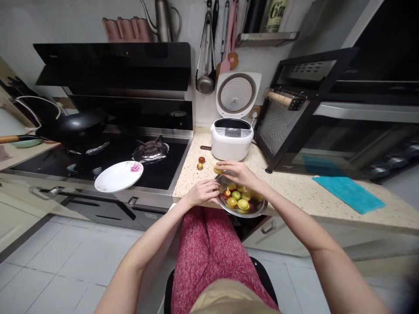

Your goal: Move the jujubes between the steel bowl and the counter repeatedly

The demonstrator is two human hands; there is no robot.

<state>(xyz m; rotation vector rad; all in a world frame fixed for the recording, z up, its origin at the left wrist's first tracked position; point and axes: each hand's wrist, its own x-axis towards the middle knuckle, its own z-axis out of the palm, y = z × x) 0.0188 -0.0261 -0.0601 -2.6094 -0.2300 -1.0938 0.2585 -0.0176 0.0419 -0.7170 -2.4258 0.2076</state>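
Sorting: small fruits are being handled over a metal bowl point(252, 212) at the counter point(294, 185) edge; advice below is judgement only.
Left hand: left hand point(203, 192) is curled at the near-left rim of the bowl; fingers are bent inward, and whether a fruit is pinched cannot be told.
Right hand: right hand point(238, 171) is held over the far rim, fingers spread loosely, fingertips touching one yellow-green fruit point(218, 169).
Bowl: placed directly under both hands, partly overhanging the counter edge; a pile of fruits point(238, 199), green, yellow and red, is seen inside.
Loose fruits: two loose fruits point(200, 163) are lying on the counter just beyond the left hand.
Plate: white plate point(119, 176) is set well left of the left hand, on the stove edge.
Cooker: rice cooker point(231, 139), lid up, is standing just beyond the right hand.
Grip tip: bowl is best steadied by the left hand, since the overhang could be tipped.
Pick tip: one fruit at a time is best pinched; round fruits are likely to be rolled off.
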